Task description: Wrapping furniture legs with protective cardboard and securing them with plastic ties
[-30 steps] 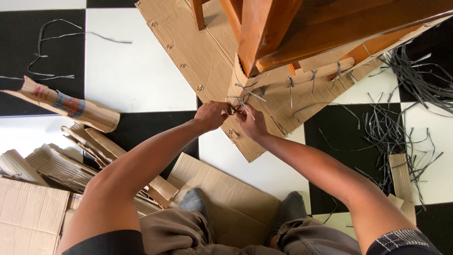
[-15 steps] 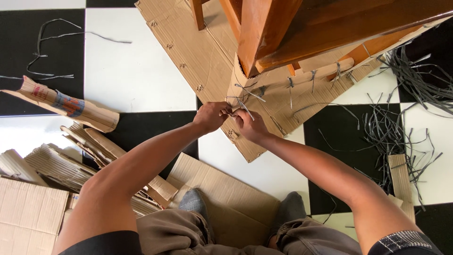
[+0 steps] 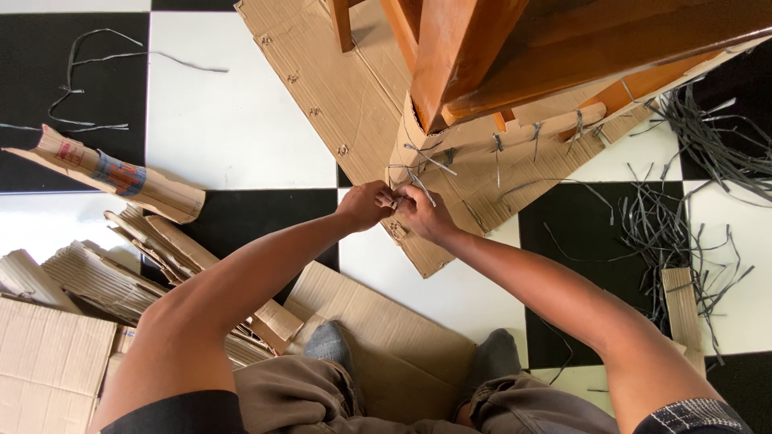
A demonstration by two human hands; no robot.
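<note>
My left hand (image 3: 363, 206) and my right hand (image 3: 424, 212) meet at the corner of a brown cardboard wrap (image 3: 474, 173) that covers the lower part of a wooden furniture piece (image 3: 515, 48). Both hands pinch the ends of a grey plastic strap (image 3: 408, 177) threaded through the cardboard, fingers closed tight on it. More grey strap ties (image 3: 496, 145) stick out in a row along the cardboard's edge, to the right of my hands.
A flat cardboard sheet (image 3: 314, 72) lies under the furniture on the black and white tiled floor (image 3: 233, 120). Cardboard scraps (image 3: 96, 273) pile at the left. Loose grey straps (image 3: 683, 225) lie scattered at right. My socked feet (image 3: 330, 341) rest on a cardboard piece.
Both hands have drawn a little closer together and slightly down on the strap. The view has shifted slightly.
</note>
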